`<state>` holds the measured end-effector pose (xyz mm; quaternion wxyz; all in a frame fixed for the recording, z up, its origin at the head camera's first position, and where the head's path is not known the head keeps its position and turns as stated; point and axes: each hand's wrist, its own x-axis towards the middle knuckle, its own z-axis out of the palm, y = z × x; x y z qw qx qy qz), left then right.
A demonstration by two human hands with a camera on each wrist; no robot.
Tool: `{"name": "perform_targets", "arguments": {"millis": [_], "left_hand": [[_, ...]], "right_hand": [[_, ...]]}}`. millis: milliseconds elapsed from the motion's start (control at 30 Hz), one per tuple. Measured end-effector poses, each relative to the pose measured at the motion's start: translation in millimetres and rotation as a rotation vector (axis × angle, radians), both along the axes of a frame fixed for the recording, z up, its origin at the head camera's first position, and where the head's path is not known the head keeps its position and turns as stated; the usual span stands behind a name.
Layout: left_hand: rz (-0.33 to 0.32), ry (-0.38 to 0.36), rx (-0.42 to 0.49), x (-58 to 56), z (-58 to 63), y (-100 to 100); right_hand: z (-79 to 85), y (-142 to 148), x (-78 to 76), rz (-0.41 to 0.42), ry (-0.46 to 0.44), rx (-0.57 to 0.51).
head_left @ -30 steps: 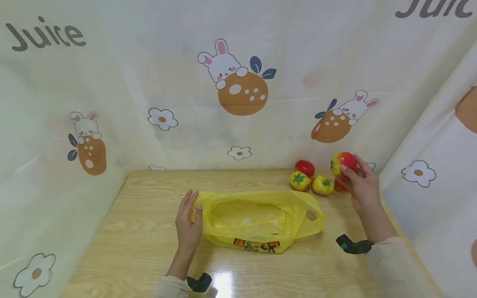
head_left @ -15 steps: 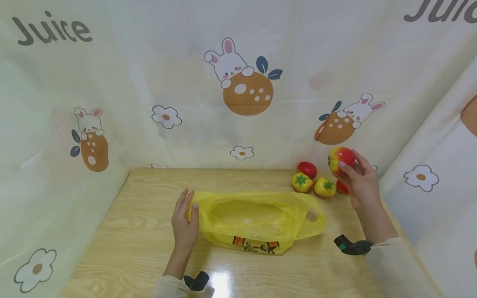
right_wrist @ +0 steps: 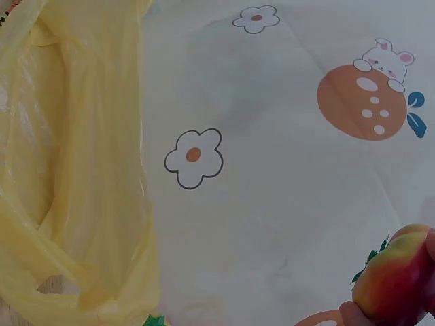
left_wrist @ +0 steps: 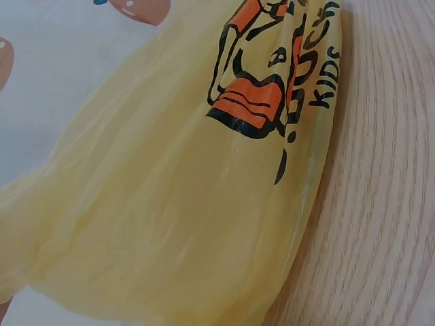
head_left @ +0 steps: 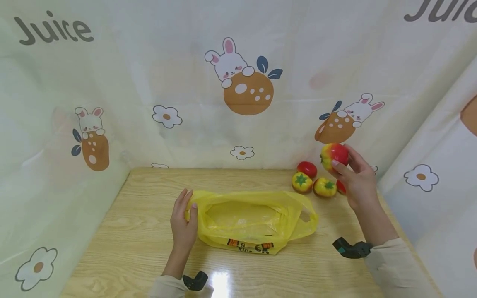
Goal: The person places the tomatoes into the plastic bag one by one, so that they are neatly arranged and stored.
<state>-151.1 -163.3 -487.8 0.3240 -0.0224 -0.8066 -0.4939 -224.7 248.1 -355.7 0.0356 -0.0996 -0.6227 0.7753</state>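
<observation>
My left hand [head_left: 183,225] holds the left end of a yellow plastic bag [head_left: 302,198], its thumb in front and its fingers behind. The bag lies on the table with its mouth gaping upward; black and orange print shows low on its front. In the left wrist view the bag [left_wrist: 170,204] fills most of the frame, and the hand is out of sight. My right hand [head_left: 359,178] grips a red-and-yellow toy tomato [head_left: 333,156] above the table's back right. In the right wrist view this tomato [right_wrist: 391,282] shows its green leafy top, with fingertips at its edges.
Two yellow-red toy tomatoes with green tops, a left one [head_left: 302,182] and a right one [head_left: 324,187], lie behind the bag's right end. A red one [head_left: 307,168] sits behind them. Another red piece [head_left: 340,187] is partly hidden by my right hand. A printed curtain [head_left: 179,82] backs the wooden table [head_left: 119,231].
My right hand has carried the toy tomato left and slightly up. My left hand and the bag have shifted a little to the left. The view has also tilted slightly.
</observation>
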Motion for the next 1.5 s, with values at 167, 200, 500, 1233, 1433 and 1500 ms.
{"name": "perform_targets", "arguments": {"millis": [167, 200, 500, 1233, 1433, 1500], "left_hand": [[0.001, -0.010, -0.001, 0.3, -1.0, 0], [0.002, -0.013, 0.001, 0.6, -1.1, 1], [0.001, -0.017, 0.010, 2.5, -3.4, 3], [-0.021, -0.009, 0.016, 5.3, -8.0, 7], [-0.020, 0.014, 0.018, 4.8, -8.9, 8], [-0.020, 0.019, 0.018, 4.5, -8.3, 9]], "right_hand": [[-0.7, -2, 1.7, 0.021, 0.029, -0.035], [-0.5, -2, 2.3, 0.026, 0.030, -0.036], [8.3, -15, 10.0, 0.091, 0.018, -0.001], [-4.5, -27, 15.4, 0.185, 0.088, 0.180], [-7.5, -31, 16.6, 0.204, 0.080, 0.262], [-8.6, -33, 16.7, 0.214, 0.092, 0.283]]}}
